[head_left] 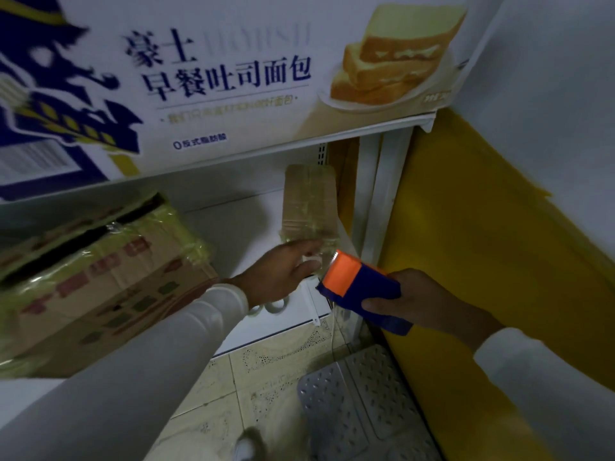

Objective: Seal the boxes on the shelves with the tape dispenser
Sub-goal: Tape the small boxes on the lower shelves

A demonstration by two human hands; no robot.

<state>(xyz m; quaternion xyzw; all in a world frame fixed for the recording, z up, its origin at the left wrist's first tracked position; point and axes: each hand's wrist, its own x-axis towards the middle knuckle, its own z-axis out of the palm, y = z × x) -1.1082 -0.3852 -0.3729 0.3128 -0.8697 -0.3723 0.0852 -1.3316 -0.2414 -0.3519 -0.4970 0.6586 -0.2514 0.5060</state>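
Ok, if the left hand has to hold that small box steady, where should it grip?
Probably the near end of the small box, from the left. It lies long and narrow with that end toward the left hand, while the dispenser in the right hand crowds its right.

A white lower shelf [233, 221] is seen. A taped cardboard box [100, 281] is set on it at nine o'clock, a small taped carton [307, 201] toward twelve, and tape rolls [273, 306] near the front edge.
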